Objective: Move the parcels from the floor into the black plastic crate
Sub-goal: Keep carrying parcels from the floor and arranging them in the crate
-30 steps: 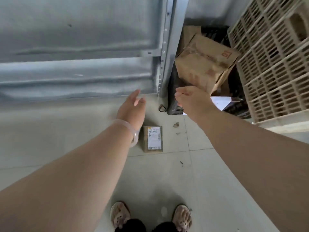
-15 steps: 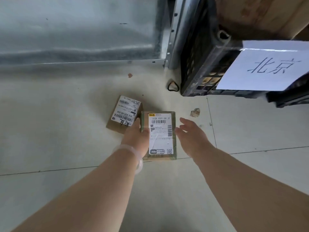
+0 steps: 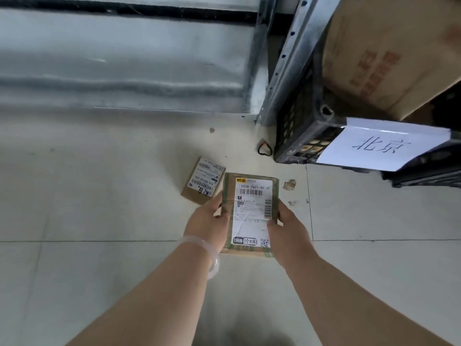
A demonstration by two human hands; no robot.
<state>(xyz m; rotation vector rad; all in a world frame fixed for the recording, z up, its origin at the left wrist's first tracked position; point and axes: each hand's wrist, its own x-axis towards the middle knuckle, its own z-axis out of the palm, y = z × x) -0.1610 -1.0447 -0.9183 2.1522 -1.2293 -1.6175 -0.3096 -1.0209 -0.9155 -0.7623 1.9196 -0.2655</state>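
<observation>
Parcel (image 3: pixel 249 211): gripped between both hands, label up.
Left hand (image 3: pixel 208 224): clasps its left edge.
Right hand (image 3: pixel 290 229): clasps its right edge.
Second parcel (image 3: pixel 203 179): floor, beyond left hand.
Black plastic crate (image 3: pixel 299 131): beyond right hand.

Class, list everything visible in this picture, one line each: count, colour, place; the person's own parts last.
near parcel: 1, brown, white label, centre, between both hands
far parcel: 1, brown, white label, floor, behind-left of near parcel
black plastic crate: 1, black, floor, right
paper sign: 1, white, crate front
cardboard box: 1, brown, upper right, above crate
metal upright: 1, grey, left of crate
metal panel: 1, grey, top left
loop: 1, black, floor by crate corner
cardboard scrap: 1, tan, floor right of near parcel
floor: 1, pale tiles, below everything
bracelet: 1, whitish, left wrist
left hand: 1, grips near parcel's left edge
right hand: 1, grips its right edge
</observation>
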